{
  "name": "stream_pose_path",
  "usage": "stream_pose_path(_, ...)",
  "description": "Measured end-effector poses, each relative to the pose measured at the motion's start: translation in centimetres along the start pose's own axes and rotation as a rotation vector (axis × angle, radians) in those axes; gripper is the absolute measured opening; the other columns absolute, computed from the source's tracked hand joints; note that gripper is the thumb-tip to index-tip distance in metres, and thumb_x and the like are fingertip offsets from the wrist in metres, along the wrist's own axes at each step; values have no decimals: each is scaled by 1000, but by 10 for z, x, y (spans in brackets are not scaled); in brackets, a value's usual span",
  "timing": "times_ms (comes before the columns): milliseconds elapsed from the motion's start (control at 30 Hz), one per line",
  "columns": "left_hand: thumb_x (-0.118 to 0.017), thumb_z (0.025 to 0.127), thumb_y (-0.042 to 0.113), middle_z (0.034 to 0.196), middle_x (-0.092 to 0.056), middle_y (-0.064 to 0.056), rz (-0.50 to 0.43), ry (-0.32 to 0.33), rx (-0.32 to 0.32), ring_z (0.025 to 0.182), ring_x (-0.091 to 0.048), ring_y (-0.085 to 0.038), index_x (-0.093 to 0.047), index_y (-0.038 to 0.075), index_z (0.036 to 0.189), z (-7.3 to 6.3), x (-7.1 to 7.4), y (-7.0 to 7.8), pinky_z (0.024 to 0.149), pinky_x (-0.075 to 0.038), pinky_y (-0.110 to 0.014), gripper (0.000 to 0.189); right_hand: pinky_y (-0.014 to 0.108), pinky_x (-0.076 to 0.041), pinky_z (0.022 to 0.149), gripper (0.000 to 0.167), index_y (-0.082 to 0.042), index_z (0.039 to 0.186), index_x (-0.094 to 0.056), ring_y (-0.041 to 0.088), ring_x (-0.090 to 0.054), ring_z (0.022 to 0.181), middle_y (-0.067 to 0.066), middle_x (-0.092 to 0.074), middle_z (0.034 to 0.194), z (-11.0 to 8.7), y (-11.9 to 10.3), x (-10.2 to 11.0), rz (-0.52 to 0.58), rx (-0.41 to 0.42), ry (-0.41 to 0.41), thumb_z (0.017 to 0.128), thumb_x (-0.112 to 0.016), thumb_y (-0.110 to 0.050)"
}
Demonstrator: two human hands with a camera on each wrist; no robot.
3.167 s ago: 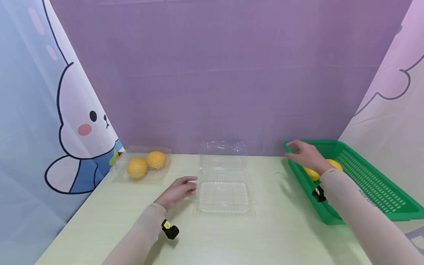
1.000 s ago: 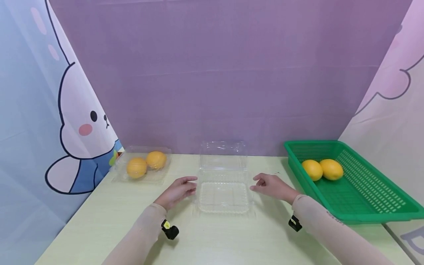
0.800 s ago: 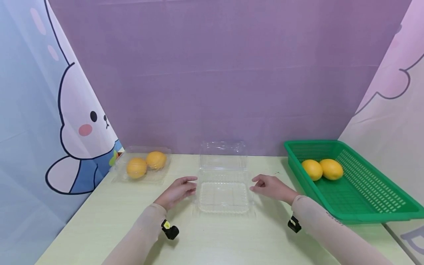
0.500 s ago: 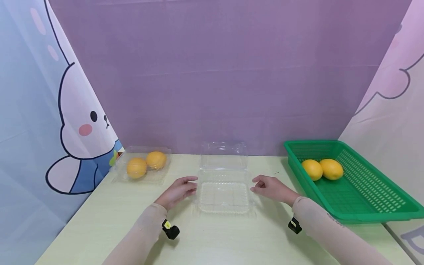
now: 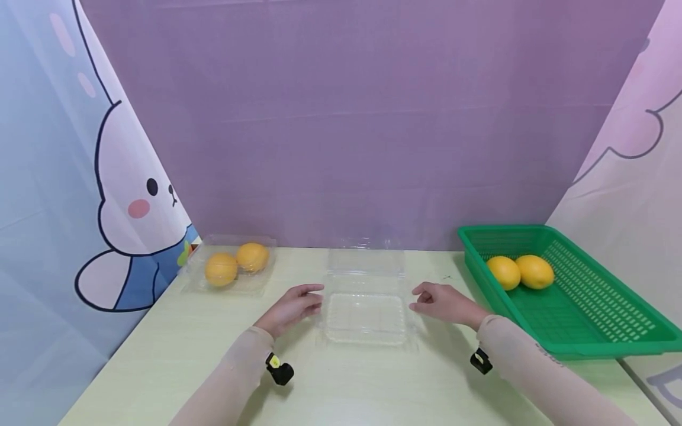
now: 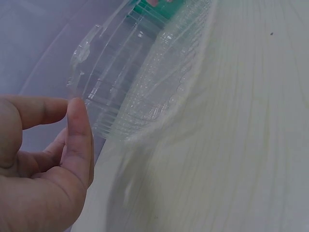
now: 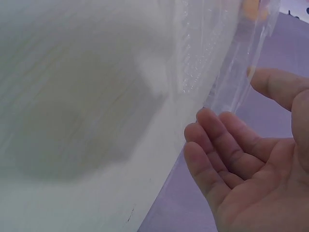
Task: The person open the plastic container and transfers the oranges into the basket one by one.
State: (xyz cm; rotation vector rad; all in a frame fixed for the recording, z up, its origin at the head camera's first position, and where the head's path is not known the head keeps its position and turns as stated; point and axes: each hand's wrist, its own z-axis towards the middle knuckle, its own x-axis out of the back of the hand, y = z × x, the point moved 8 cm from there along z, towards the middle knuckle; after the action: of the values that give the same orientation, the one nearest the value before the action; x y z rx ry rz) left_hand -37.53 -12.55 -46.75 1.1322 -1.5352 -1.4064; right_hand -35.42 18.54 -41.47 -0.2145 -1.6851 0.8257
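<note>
A clear plastic clamshell box (image 5: 365, 319) lies unfolded on the table in the head view, lid (image 5: 365, 261) tilted back and no fruit inside. My left hand (image 5: 292, 307) is at its left rim; in the left wrist view, thumb and forefinger (image 6: 43, 111) meet at the clear edge, pinching it. On the opposite side is my right hand (image 5: 449, 305). In the right wrist view its thumb (image 7: 277, 87) stands apart from the loosely bent fingers, right at the box's edge. Two yellow lemons (image 5: 535, 272) sit side by side in a green basket (image 5: 597, 349) at right.
A second clear plastic box (image 5: 250, 289) at the back left covers two round orange-yellow fruits (image 5: 221, 270). Behind the pale wooden table (image 5: 362, 390) hangs a purple cloth (image 5: 362, 118). Printed curtains (image 5: 48, 207) enclose both sides.
My right hand has come from the green basket to the box's right side, leaving two lemons there. Just now box and both hands shift slightly right, and the lid leans lower.
</note>
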Motion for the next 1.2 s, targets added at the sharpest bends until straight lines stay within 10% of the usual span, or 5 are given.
stream_pose_path(1200, -55, 101, 5, 120, -54, -24, -12, -59, -30, 103, -59, -23, -40, -11, 145, 16, -41, -2, 96, -51, -31, 48, 48, -55, 85, 58, 12, 135, -49, 30, -64, 98, 13, -66, 109, -14, 19, 28, -69, -50, -64, 96, -69, -25)
